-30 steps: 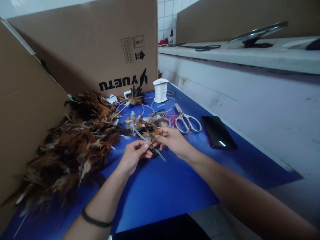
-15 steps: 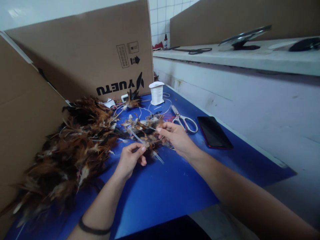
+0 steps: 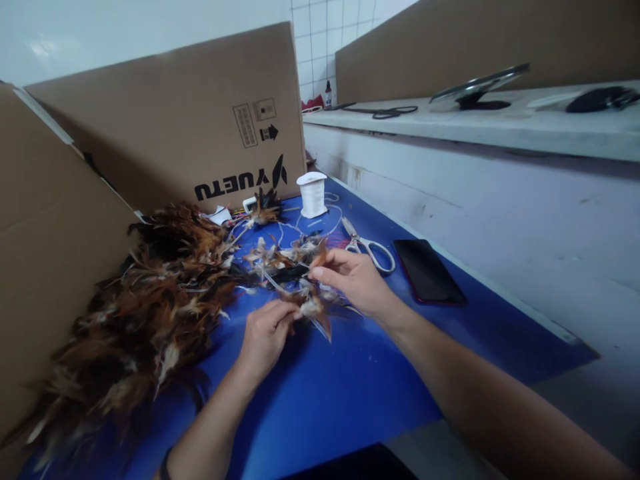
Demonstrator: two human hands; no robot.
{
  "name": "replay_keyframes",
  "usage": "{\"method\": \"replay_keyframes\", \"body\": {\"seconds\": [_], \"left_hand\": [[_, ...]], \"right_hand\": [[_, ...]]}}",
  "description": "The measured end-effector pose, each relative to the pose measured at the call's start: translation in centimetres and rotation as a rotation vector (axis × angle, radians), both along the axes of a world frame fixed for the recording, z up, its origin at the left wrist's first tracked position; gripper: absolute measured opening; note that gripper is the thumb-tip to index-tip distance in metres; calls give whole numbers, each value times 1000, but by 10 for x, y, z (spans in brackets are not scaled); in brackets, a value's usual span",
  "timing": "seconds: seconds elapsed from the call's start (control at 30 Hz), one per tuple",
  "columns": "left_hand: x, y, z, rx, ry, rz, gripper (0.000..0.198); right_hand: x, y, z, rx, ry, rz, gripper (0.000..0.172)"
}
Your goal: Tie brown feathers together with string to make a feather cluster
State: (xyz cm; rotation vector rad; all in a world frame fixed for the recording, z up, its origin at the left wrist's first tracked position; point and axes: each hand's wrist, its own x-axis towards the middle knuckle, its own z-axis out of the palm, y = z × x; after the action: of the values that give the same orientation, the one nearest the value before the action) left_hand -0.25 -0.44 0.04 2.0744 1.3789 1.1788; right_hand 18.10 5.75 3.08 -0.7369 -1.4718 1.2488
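Note:
My left hand [image 3: 270,337] is closed in a pinch at the base of a small bunch of white and brown feathers [image 3: 313,308]. A translucent thin strip [image 3: 273,280] runs past its fingertips, its lower end showing beneath the feathers. To the right and slightly higher, my right hand [image 3: 355,277] has thumb and forefinger pressed together; what lies between them is too small to make out. A brown feather stands up behind those fingertips. More loose feathers [image 3: 267,253] lie on the blue tabletop [image 3: 320,400] just beyond both hands.
A large heap of brown feathers [image 3: 150,313] covers the left side. White-handled scissors [image 3: 373,250], a dark phone [image 3: 429,272] and a white spool [image 3: 313,195] with loose cord stand or lie beyond. Cardboard [image 3: 165,120] walls the back and left; a white ledge [image 3: 475,130] runs along the right.
The feather bunch at my left fingertips shows more fully, and that hand has turned knuckles-up. My right hand stays pinched, shifted slightly. The whole view has tilted upward a little.

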Motion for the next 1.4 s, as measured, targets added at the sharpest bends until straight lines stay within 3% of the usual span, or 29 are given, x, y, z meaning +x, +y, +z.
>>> {"method": "replay_keyframes", "body": {"seconds": [0.4,0.73,1.1,1.4], "left_hand": [[4,1,-6,140,106,-135,18],[1,-3,1,25,-4,-51,15],[-1,-1,3,21,-85,13,13],[0,-2,6,25,-79,51,16]], "right_hand": [[-11,3,-12,-2,-119,137,16],[-5,-5,-9,-75,-121,200,14],[-5,-10,-6,-174,-111,192,17],[-3,-9,-6,-68,-190,208,20]]}}
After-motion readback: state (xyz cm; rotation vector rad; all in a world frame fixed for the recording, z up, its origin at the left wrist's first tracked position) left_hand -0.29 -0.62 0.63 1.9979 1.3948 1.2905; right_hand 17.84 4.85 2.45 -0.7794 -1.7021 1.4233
